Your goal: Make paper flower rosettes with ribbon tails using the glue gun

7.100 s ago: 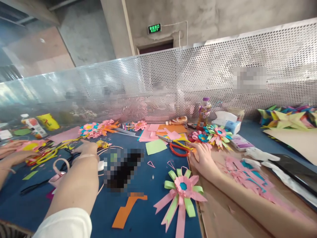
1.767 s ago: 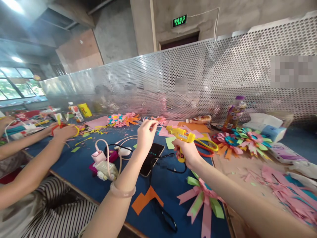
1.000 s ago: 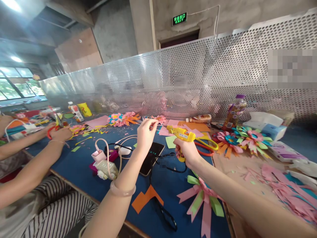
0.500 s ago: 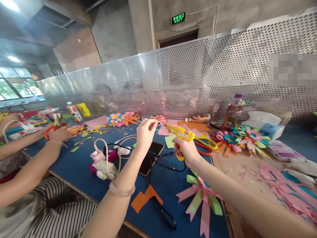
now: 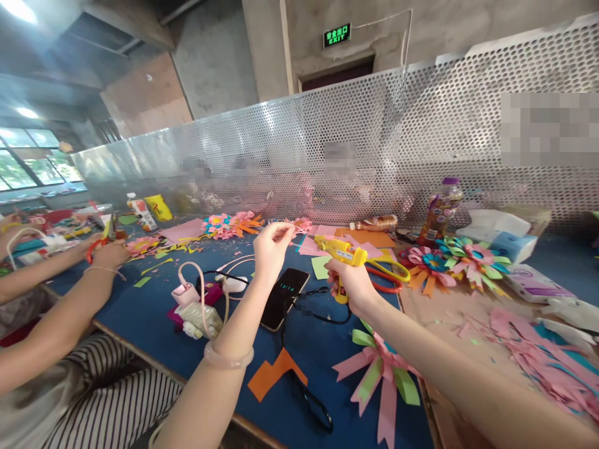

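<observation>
Left hand (image 5: 270, 246), fingers (image 5: 285, 228) pinched on something too small to identify, raised above the surface (image 5: 154, 312). Just to its right, the glue gun (image 5: 340, 251), gripped by the right hand (image 5: 352, 285), points its nozzle leftward at that pinch.

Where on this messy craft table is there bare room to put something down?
Bare blue table lies between the charger pile and the near edge, and between the phone and the pink-green paper flower. Crowded: the far strip by the scissors and the scrap-strewn right side.
</observation>
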The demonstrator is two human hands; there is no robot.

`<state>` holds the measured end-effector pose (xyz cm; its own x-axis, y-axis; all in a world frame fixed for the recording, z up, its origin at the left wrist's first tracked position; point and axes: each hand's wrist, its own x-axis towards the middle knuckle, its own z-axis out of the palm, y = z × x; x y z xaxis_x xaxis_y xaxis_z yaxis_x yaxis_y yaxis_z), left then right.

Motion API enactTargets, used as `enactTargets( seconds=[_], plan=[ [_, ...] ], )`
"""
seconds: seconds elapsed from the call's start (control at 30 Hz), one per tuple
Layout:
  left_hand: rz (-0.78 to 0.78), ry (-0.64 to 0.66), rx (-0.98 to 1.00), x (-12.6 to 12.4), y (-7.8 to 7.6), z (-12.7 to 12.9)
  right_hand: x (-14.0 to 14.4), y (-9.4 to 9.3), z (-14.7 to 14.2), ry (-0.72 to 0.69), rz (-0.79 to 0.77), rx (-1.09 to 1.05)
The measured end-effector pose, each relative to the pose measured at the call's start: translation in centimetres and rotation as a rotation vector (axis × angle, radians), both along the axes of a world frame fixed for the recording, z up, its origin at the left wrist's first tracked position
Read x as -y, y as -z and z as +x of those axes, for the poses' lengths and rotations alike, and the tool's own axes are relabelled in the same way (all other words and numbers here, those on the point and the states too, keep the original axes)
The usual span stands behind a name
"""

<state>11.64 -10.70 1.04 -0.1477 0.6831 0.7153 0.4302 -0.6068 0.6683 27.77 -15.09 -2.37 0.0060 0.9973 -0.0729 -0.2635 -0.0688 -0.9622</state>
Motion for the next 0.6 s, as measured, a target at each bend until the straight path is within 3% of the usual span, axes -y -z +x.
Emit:
enactTargets(
  seconds=[0.2, 0.6],
  plan=[
    [-0.021, -0.052, -0.036, -0.22, 0.34, -0.30, 0.20, 0.02, -0.23, -0.013, 0.026, 0.012],
    [-0.123, -0.014, -0.025, -0.52, 0.74, -0.38, -0.78, 0.54, 0.32, 0.032, 0.038, -0.099]
  ],
)
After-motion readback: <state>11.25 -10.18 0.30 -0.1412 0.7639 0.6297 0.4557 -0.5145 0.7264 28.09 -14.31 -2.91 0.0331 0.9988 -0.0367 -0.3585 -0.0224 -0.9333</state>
